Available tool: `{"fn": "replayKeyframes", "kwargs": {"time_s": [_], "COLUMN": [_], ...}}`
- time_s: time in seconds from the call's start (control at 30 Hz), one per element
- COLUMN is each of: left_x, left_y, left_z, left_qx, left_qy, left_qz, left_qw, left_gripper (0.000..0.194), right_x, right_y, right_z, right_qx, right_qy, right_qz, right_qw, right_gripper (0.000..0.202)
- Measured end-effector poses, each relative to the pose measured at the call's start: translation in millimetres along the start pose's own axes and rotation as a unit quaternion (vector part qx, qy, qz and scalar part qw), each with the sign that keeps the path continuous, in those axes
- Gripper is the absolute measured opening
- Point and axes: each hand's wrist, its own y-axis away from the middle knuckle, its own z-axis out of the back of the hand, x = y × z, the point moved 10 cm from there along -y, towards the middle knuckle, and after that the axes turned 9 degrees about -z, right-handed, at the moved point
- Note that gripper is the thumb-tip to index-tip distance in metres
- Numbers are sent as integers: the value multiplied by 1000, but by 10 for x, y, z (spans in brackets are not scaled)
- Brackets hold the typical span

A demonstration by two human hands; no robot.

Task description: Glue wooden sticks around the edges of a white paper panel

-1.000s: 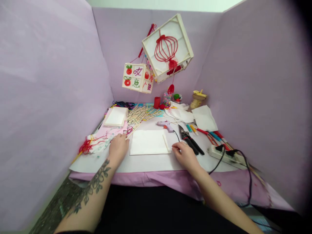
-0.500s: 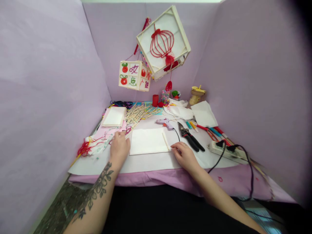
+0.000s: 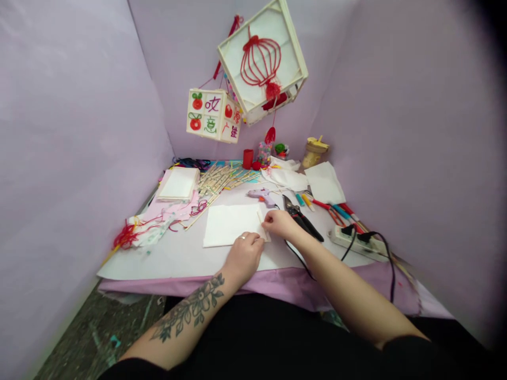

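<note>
Well, the right hand has its thumb and finger close together at a thin stick. I can't tell if they pinch it or only touch it. The stick lies by the right edge of a flat white panel, so most of the panel is just left of those fingertips. The left hand is beside them, nearer the person, its fingers bent down at the panel's near edge. I can't tell if it holds anything.

Just right of the right hand are clippers with black handles. A light purple glue gun lies a bit past the fingertips. Farther past them, to the left, is a messy stick pile. Way off left is red yarn. Well off right is a power strip with black plugs. High up, past both hands, hang a small lantern and a big lantern.
</note>
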Motion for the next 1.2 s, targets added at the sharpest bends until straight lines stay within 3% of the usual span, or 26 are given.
{"fn": "replayKeyframes", "kwargs": {"time_s": [0.17,0.33,0.53,0.8,1.2], "left_x": [-29,-35,-30,-34,-39], "left_y": [-23,-31,-20,-26,-32], "left_z": [-66,-64,-82,-92,-65], "left_qx": [20,23,30,24,27], "left_qy": [6,12,13,12,15], "left_qz": [-35,-35,-37,-45,-40], "left_qw": [999,999,999,999,999], "left_gripper": [18,20,15,16,15], "right_x": [66,21,-133,-267,-133], "right_y": [-210,-288,-320,-270,-155], "right_z": [-207,-254,-193,85,-215], "right_qx": [29,68,84,27,49], "right_qy": [41,45,5,-51,-54], "right_qz": [-24,-46,-76,-100,-88], "right_qw": [998,996,994,993,993], "right_gripper": [27,24,23,31,24]}}
